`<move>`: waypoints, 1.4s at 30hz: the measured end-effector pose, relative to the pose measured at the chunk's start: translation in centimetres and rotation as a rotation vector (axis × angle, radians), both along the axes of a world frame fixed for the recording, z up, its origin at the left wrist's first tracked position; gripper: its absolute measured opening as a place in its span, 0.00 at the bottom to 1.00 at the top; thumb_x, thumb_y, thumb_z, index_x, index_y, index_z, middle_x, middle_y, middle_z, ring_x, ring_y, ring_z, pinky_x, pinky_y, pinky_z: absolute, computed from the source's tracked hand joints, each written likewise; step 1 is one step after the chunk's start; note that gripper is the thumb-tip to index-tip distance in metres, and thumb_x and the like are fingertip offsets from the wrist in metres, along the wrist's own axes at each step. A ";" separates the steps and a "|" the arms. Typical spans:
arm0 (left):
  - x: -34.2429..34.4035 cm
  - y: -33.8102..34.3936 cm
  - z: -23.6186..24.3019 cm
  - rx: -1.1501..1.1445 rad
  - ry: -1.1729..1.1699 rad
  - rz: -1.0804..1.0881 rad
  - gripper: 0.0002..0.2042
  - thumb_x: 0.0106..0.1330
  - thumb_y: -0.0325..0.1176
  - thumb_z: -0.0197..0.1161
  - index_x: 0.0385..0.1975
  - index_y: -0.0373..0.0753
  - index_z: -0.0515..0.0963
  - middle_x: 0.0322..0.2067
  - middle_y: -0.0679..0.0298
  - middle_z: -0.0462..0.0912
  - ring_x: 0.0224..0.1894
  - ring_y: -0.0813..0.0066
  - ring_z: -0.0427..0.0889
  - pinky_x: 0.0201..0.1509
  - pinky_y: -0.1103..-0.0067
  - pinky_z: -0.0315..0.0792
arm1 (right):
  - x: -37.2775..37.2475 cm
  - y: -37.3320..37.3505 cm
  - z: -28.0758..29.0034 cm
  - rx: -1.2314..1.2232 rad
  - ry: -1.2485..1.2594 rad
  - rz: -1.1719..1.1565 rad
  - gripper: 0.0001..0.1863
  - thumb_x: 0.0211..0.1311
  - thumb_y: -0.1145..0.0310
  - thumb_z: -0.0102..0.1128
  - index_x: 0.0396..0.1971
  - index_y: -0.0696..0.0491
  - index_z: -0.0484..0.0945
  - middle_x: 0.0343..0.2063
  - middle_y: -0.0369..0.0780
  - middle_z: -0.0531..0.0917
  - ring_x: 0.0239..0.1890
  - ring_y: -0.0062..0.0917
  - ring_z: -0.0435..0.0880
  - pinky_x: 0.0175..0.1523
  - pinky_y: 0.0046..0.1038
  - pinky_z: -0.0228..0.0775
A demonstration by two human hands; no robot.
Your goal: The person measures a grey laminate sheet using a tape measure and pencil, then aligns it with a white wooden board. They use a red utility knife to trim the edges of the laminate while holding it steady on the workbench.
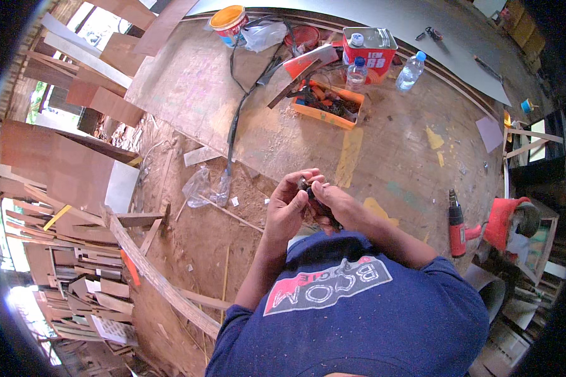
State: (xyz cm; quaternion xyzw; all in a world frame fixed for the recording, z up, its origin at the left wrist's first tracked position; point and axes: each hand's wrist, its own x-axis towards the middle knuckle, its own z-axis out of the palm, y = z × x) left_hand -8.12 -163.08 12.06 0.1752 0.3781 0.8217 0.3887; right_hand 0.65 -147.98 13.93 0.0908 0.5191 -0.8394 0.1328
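In front of my chest, near the worktable's edge, both hands are together. My left hand (287,204) is closed, its thumb and fingers pinching a small dark object (304,184) with a metallic glint. From the right, my right hand (329,196) closes on the same object, thumb pointing toward its top. Fingers cover most of it, so its kind does not show. Beyond the hands, an orange open box (333,117) holds a jumble of tools and dark bits. To the right, a red heat gun (457,231) stands with its nozzle pointing away from me.
The wooden worktable (409,157) carries a yellow-lidded paint bucket (230,25), a red square tin (371,55), a water bottle (410,72) and a black cable (232,132). Left lies dirt floor (195,245) with a plastic bag (198,186), a curved wooden strip (157,276) and stacked boards (75,157).
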 end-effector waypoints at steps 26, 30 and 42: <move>0.8 0.5 -0.3 0.000 0.004 -0.008 0.27 0.72 0.33 0.67 0.67 0.31 0.69 0.64 0.49 0.77 0.67 0.56 0.76 0.71 0.65 0.70 | -1.1 -1.0 0.7 -0.267 -0.066 -0.189 0.14 0.78 0.55 0.49 0.38 0.49 0.74 0.16 0.28 0.71 0.07 0.13 0.66 0.09 0.20 0.55; 0.4 0.5 -0.9 -0.072 0.048 -0.013 0.26 0.74 0.38 0.65 0.65 0.30 0.71 0.63 0.48 0.77 0.66 0.58 0.76 0.71 0.66 0.70 | -1.0 -0.9 -0.9 -0.197 -0.079 -0.178 0.13 0.78 0.56 0.50 0.47 0.50 0.74 0.18 0.27 0.72 0.10 0.12 0.67 0.11 0.19 0.57; -1.0 -0.5 -1.1 0.000 0.002 0.158 0.21 0.73 0.38 0.66 0.60 0.32 0.75 0.55 0.51 0.84 0.59 0.61 0.82 0.64 0.67 0.76 | -0.5 0.0 -2.1 0.014 0.130 -0.120 0.25 0.82 0.45 0.45 0.42 0.53 0.80 0.22 0.29 0.76 0.19 0.15 0.74 0.24 0.20 0.65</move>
